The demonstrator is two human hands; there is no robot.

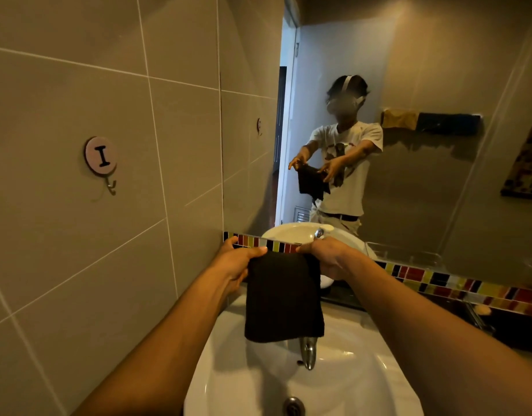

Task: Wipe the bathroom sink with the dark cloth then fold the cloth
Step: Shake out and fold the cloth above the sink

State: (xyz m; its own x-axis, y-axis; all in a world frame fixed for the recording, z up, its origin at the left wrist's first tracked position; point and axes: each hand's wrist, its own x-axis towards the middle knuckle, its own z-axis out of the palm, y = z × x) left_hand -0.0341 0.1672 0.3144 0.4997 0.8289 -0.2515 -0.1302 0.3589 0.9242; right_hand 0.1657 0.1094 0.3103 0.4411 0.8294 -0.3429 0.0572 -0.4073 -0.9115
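Observation:
The dark cloth (284,298) hangs in the air above the white bathroom sink (363,382), folded over so it drops as a doubled rectangle. My left hand (234,262) pinches its upper left corner and my right hand (324,255) pinches its upper right corner. The cloth's lower edge covers the top of the chrome faucet (308,354). The sink drain (293,406) shows at the bottom of the basin.
A tiled wall with a round hook (101,156) marked "I" stands close on the left. A mirror (423,85) behind the sink reflects a person holding the cloth. A coloured mosaic strip (438,279) runs under the mirror, above a dark counter (498,325) at the right.

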